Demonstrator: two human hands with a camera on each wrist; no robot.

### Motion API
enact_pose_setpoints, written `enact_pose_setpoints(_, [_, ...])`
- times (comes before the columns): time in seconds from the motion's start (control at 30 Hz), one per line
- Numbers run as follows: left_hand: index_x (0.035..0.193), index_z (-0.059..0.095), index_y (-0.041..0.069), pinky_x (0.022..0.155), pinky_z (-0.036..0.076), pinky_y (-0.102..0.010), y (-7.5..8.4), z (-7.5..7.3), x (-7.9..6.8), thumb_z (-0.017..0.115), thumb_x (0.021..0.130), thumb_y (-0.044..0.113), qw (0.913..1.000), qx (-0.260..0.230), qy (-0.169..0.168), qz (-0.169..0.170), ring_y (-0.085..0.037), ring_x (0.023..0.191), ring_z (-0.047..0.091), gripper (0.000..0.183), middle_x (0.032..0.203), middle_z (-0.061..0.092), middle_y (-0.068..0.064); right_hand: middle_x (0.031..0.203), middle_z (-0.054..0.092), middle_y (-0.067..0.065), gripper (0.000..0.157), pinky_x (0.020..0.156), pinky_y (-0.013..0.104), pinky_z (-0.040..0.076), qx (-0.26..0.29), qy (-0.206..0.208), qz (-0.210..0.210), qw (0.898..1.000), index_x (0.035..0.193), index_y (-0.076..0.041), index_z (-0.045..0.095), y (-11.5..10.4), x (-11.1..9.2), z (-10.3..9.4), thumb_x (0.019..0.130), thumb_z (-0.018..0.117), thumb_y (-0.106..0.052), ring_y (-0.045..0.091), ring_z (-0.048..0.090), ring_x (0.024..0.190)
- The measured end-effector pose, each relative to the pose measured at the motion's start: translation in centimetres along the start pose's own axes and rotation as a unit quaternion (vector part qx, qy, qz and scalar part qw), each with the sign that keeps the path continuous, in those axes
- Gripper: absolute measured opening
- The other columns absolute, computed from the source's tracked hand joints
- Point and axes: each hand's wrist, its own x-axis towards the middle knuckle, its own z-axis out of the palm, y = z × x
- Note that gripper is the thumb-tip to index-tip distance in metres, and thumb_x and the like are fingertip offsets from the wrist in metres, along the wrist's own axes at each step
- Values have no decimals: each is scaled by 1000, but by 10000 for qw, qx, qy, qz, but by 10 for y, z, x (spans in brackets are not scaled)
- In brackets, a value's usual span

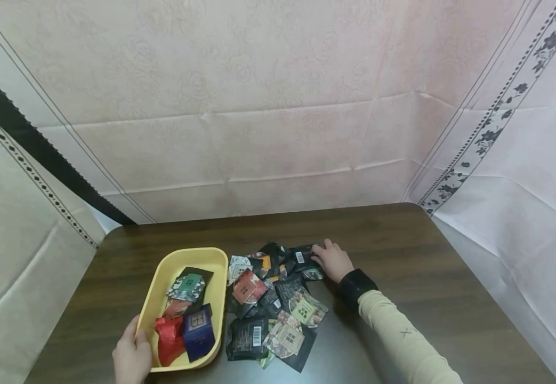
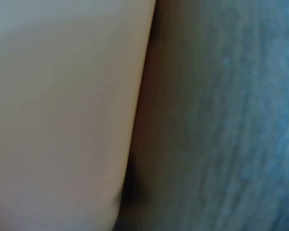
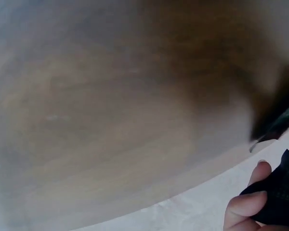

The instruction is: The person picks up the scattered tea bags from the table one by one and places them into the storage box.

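My left hand grips the near left side of a yellow plastic tub, thumb over its rim. Inside the tub are a red foil packet, a dark blue box-shaped pack and a packet with a green label. At the far right end of a heap of packets, my right hand pinches a black packet. The right wrist view shows fingers bent against this black packet. Only a blurred pale surface and the tabletop appear in the left wrist view.
The heap beside the tub holds several dark packets, among them one with a red label and one with a pale floral label. All stand on a brown wooden table. Pale patterned cloth hangs behind and around it.
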Motion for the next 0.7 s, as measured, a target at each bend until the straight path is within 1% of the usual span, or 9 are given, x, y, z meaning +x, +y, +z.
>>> enact_pose_setpoints(0.13, [128, 42, -8, 79, 36, -63, 0, 0, 0, 36, 92, 2, 10000, -27, -22, -27, -58, 99, 44, 38, 114, 46, -40, 81, 44, 5, 11, 49, 34, 41, 91, 96, -51, 9999, 93, -16, 56, -10, 5, -6, 88, 60, -25, 21, 47, 65])
enact_pose_setpoints(0.2, [128, 42, -8, 79, 36, -63, 0, 0, 0, 36, 92, 2, 10000, -39, -26, -44, -58, 99, 45, 38, 114, 46, -40, 82, 45, 5, 11, 48, 34, 41, 122, 154, -173, 9997, 93, -16, 56, -15, 9, -9, 88, 60, -25, 21, 47, 65])
enact_pose_setpoints(0.4, [128, 42, -7, 79, 36, -63, 0, 2, -1, 35, 92, 2, 9999, -76, -64, -83, -57, 98, 45, 38, 114, 47, -39, 83, 47, 6, 12, 46, 32, 41, -33, 399, -609, 9973, 88, -16, 52, -32, 19, -14, 88, 60, -25, 20, 49, 65])
enact_pose_setpoints(0.5, [127, 42, -8, 79, 36, -63, 0, 1, -1, 35, 91, 1, 10000, -67, -56, -33, -58, 98, 45, 38, 113, 47, -40, 83, 48, 6, 11, 47, 32, 41, 6, 469, -752, 9961, 89, -16, 54, -45, 25, -19, 88, 60, -25, 20, 49, 66])
enact_pose_setpoints(0.6, [127, 43, -7, 78, 36, -63, 0, 0, -1, 36, 91, 1, 10000, -53, -6, 12, -58, 97, 45, 38, 112, 48, -40, 82, 48, 6, 12, 48, 32, 42, 114, 450, -903, 9948, 92, -15, 57, -61, 32, -23, 88, 60, -25, 21, 49, 66])
enact_pose_setpoints(0.7, [128, 42, -7, 77, 37, -62, 1, 0, 0, 35, 91, 1, 9999, -54, -73, -48, -56, 95, 47, 38, 112, 48, -40, 82, 48, 6, 13, 48, 31, 41, 122, 386, -1063, 9935, 96, -15, 59, -78, 39, -26, 88, 60, -25, 20, 48, 67])
